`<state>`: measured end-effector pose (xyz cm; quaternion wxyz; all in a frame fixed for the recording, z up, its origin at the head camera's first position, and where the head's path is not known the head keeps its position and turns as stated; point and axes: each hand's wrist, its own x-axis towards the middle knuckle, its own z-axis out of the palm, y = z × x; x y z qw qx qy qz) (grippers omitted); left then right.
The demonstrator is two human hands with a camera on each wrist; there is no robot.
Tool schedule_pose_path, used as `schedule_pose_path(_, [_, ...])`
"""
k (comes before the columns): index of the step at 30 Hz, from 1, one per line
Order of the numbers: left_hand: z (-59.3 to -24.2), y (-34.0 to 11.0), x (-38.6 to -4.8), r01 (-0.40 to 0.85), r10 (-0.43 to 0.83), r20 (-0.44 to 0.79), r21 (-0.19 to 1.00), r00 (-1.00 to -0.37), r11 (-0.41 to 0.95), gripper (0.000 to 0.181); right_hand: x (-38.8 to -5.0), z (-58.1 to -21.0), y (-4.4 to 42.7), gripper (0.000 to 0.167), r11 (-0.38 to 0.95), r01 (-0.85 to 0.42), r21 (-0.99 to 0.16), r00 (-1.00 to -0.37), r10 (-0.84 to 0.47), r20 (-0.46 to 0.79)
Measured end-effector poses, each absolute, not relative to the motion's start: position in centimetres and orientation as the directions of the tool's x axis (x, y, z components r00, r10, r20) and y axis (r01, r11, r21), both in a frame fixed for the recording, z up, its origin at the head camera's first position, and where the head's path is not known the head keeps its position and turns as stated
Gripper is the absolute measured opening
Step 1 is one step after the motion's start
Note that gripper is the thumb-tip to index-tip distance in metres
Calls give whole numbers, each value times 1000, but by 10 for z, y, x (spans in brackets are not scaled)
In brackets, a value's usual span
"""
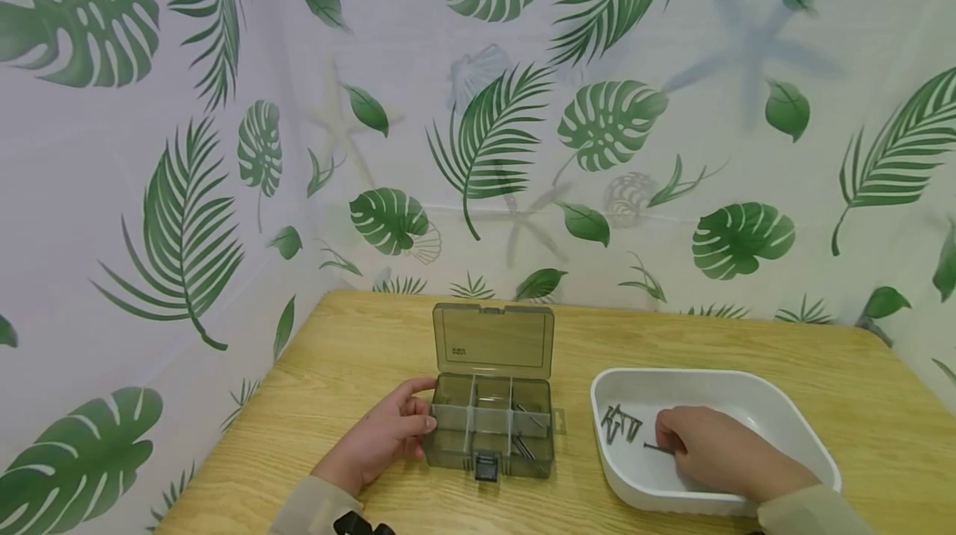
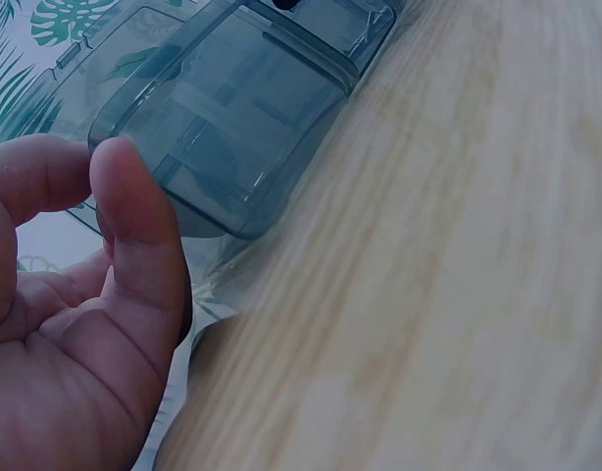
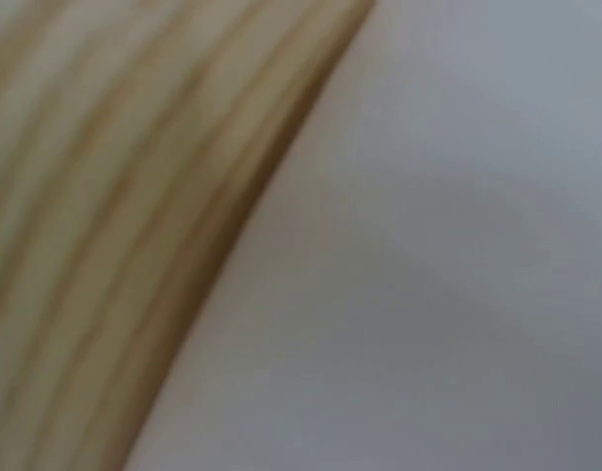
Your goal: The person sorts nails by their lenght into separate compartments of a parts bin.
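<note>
Head and left-wrist views share the box.

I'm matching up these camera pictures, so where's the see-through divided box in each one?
Head: the divided box sits low, around the middle of the picture's width.
Left wrist: upper left, by the left hand.
Right wrist: not in it.
Shared landmark: the wood-grained tabletop, visible in all three.

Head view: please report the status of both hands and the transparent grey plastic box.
Left hand touching left side of box, lid open. Right hand inside white rounded plastic tub, apparently pinching thin dark metal screw. Nothing visibly blocking hands.
</note>
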<state>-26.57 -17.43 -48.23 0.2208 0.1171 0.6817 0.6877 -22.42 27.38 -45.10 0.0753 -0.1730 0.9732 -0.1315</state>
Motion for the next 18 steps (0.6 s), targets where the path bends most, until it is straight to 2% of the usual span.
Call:
schedule_pose_path(8, [-481,-174,-266,-147,464,-144,989,-874,30,66,-224,-451,276,27,906,-322,-276,-925,-363,-111])
schedule_pose_path(18, [-479,-173,-264,-141,461,-141,989,-876,36,67,-223,-445,278,25,878,-359,-318,-923,-384,-17])
